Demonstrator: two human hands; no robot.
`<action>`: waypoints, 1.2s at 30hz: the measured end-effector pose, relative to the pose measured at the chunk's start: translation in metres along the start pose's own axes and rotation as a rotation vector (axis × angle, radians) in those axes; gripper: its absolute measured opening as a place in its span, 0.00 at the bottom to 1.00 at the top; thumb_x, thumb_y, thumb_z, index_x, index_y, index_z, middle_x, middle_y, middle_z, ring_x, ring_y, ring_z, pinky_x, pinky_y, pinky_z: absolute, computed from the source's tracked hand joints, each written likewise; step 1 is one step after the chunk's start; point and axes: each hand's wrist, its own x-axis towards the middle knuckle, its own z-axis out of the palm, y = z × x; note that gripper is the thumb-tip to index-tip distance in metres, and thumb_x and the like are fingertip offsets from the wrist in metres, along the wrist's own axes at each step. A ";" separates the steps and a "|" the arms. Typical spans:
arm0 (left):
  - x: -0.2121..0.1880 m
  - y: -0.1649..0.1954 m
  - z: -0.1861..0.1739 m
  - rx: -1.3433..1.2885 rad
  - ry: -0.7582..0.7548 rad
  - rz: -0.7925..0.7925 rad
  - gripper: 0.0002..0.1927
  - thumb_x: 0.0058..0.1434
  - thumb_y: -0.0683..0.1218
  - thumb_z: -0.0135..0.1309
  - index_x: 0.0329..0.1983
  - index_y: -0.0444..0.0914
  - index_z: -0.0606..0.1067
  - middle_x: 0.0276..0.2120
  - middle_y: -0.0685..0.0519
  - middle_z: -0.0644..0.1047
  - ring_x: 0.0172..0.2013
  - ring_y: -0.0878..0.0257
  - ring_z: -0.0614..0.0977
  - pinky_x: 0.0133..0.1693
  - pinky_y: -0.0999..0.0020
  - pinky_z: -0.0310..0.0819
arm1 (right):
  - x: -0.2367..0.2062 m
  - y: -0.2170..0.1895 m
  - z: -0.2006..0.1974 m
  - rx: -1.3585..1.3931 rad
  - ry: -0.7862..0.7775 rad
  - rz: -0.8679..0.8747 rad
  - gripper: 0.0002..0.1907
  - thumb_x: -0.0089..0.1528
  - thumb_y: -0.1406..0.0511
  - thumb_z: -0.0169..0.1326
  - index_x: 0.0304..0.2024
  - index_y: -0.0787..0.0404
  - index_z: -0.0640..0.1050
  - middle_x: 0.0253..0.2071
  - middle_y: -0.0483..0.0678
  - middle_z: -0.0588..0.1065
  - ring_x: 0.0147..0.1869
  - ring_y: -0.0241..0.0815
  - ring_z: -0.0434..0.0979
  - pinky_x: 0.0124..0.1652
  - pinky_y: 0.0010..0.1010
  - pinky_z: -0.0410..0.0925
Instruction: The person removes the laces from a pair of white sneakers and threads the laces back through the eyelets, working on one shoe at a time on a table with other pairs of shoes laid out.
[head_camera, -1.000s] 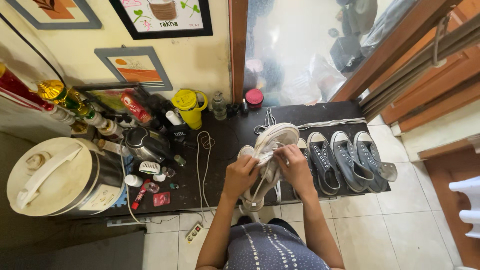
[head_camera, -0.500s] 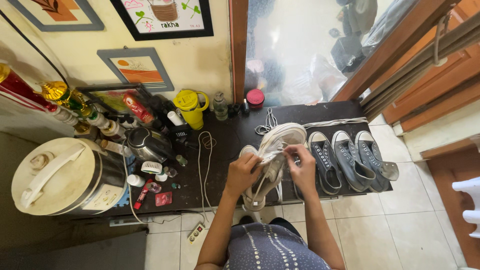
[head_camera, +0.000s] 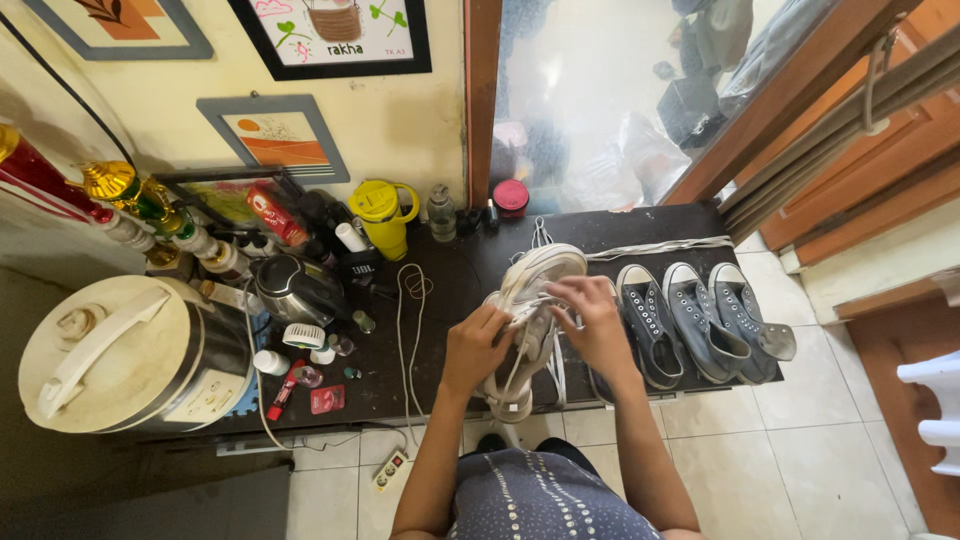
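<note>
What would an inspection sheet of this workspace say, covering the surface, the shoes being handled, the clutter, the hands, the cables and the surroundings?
Surface: dark table against a yellow wall, crowded on its left half.
Job's things: white sneaker with loose white laces, held at the table's middle.
Clutter: three grey sneakers in a row to the right; yellow jug, kettle, bottles and small items to the left.
Hands: left hand and right hand both on the white sneaker's laces.
Cables: white cord across the table, running down to a power strip.
Surroundings: white rice cooker, framed pictures, tiled floor.
</note>
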 end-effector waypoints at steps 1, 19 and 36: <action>-0.001 0.000 0.000 -0.003 -0.002 0.000 0.08 0.56 0.42 0.63 0.37 0.38 0.77 0.32 0.51 0.75 0.33 0.53 0.81 0.33 0.61 0.75 | 0.003 -0.005 0.001 -0.043 -0.055 0.000 0.17 0.56 0.69 0.62 0.48 0.56 0.80 0.44 0.47 0.76 0.51 0.48 0.72 0.48 0.37 0.66; 0.000 -0.001 0.002 -0.104 -0.050 -0.085 0.07 0.56 0.41 0.64 0.37 0.39 0.78 0.32 0.53 0.77 0.29 0.58 0.82 0.31 0.64 0.77 | -0.047 0.068 0.005 0.920 0.290 0.651 0.03 0.66 0.69 0.58 0.42 0.62 0.79 0.37 0.41 0.76 0.43 0.30 0.75 0.45 0.22 0.67; -0.008 0.000 0.010 0.084 -0.029 0.049 0.08 0.56 0.44 0.63 0.37 0.40 0.76 0.33 0.51 0.75 0.33 0.53 0.81 0.32 0.60 0.75 | 0.004 -0.001 -0.007 -0.090 -0.161 0.062 0.08 0.56 0.63 0.64 0.39 0.53 0.82 0.43 0.40 0.78 0.53 0.44 0.73 0.56 0.44 0.60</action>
